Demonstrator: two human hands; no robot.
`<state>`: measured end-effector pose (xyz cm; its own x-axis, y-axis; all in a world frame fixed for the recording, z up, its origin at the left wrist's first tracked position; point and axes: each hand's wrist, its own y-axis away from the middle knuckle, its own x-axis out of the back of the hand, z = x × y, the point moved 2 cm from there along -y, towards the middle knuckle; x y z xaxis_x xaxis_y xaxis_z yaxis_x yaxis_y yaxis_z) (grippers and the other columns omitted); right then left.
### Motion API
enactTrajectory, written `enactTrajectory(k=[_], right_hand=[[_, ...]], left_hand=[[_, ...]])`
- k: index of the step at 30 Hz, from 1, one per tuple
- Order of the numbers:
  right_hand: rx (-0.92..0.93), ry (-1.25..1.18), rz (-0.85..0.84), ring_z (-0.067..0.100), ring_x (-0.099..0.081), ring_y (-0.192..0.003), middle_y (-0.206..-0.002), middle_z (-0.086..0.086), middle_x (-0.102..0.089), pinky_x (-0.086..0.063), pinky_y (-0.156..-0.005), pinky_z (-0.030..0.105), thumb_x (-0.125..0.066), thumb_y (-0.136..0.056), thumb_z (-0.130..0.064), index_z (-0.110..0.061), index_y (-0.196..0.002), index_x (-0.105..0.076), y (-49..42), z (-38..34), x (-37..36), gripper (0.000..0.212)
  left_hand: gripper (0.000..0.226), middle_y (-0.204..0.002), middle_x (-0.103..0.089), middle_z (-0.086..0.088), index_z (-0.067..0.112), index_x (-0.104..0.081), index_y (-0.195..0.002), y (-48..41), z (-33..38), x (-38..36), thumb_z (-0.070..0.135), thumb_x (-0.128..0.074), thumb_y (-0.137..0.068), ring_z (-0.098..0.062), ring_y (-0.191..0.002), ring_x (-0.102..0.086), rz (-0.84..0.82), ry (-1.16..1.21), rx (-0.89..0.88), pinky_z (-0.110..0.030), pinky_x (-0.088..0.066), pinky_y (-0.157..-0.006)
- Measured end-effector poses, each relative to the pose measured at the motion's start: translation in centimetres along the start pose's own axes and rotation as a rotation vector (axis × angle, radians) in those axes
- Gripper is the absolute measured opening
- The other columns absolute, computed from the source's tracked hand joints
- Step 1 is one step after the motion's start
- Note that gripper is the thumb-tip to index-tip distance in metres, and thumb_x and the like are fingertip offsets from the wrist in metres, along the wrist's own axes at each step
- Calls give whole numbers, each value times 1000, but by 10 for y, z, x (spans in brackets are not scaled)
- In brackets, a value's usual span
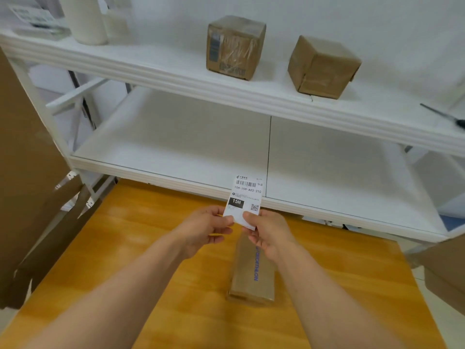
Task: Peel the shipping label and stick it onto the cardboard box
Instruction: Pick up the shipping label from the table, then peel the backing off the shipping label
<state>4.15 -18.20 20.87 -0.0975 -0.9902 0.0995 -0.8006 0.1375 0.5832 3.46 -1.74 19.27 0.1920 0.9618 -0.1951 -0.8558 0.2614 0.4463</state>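
Both hands, left (208,227) and right (266,235), are pinching the label's (245,197) bottom edge; splitting the backing at a fingertip corner should be peeling it cleanly above the box (251,278).

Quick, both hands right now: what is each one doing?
Left hand: closed, pinching the shipping label's lower left corner.
Right hand: closed, pinching the label's lower right edge.

The right hand (266,233) is covering the far end of the cardboard box (251,275) and the lower edge of the shipping label (245,197), whose small print is blurring, while at three o'clock a dark tool (445,115) is running off the frame.
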Motion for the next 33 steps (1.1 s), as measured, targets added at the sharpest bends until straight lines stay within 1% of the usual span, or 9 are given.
enactTrajectory(k=[5,9,14,18,20,24,26,28,33], right_hand=[[44,-83,-5,16,-67,-80,-97,2,-75,-52,-77,33,-70,-88,-14,-19,-101,-70,13,-9,4,13],[51,-142,-2,15,-62,-74,-95,1,-75,-48,-70,30,-71,-88,-13,-20,-97,-70,20,-14,6,11],[34,-215,-20,12,-57,-68,-92,1,-75,-46,-65,25,-71,-87,-11,-19,-98,-72,26,-17,5,13],[12,-212,-45,12,-57,-68,-91,2,-75,-46,-60,25,-72,-86,-11,-19,-99,-73,26,-17,5,15],[13,-202,-53,12,-56,-65,-86,1,-73,-44,-57,24,-72,-85,-9,-18,-100,-73,26,-17,5,17],[44,-197,-19,9,-53,-57,-73,-2,-68,-42,-55,23,-72,-85,-8,-17,-93,-71,26,-21,5,12],[66,-199,-5,9,-52,-56,-71,-2,-67,-42,-56,23,-71,-85,-8,-17,-92,-71,26,-23,4,11],[78,-210,-2,9,-52,-56,-72,-2,-67,-42,-57,24,-70,-86,-8,-16,-93,-70,27,-25,3,11],[87,-185,6,10,-52,-58,-73,0,-66,-44,-56,24,-70,-87,-12,-15,-96,-70,29,-27,0,9]], left_hand=[[28,-100,-72,0,16,-69,-116,7,11,-11,10,-67,-88,-17,-90,-66,25,-35,-32,-32,-50,-79],[28,-95,-70,1,16,-70,-113,11,17,-18,7,-68,-87,-18,-90,-66,58,-22,-50,-32,-51,-78],[23,-95,-73,2,20,-72,-108,14,20,-27,13,-70,-87,-17,-88,-67,52,20,-69,-33,-52,-77],[22,-91,-74,-1,9,-70,-110,13,23,-27,11,-69,-88,-16,-82,-67,107,14,-62,-31,-52,-73],[19,-88,-73,-2,5,-68,-106,12,24,-25,13,-68,-89,-15,-79,-67,124,11,-65,-30,-51,-71],[8,-87,-71,0,16,-66,-93,13,26,-27,21,-70,-88,-16,-81,-66,62,-2,-66,-31,-50,-72],[6,-84,-71,2,20,-67,-85,15,26,-30,23,-72,-85,-15,-80,-65,22,-64,-52,-31,-49,-73],[10,-79,-70,4,22,-67,-77,17,26,-33,20,-72,-85,-14,-78,-64,3,-97,-43,-30,-49,-73],[9,-78,-70,1,19,-68,-79,20,28,-33,15,-69,-87,-13,-76,-64,22,-77,-73,-28,-49,-69]])
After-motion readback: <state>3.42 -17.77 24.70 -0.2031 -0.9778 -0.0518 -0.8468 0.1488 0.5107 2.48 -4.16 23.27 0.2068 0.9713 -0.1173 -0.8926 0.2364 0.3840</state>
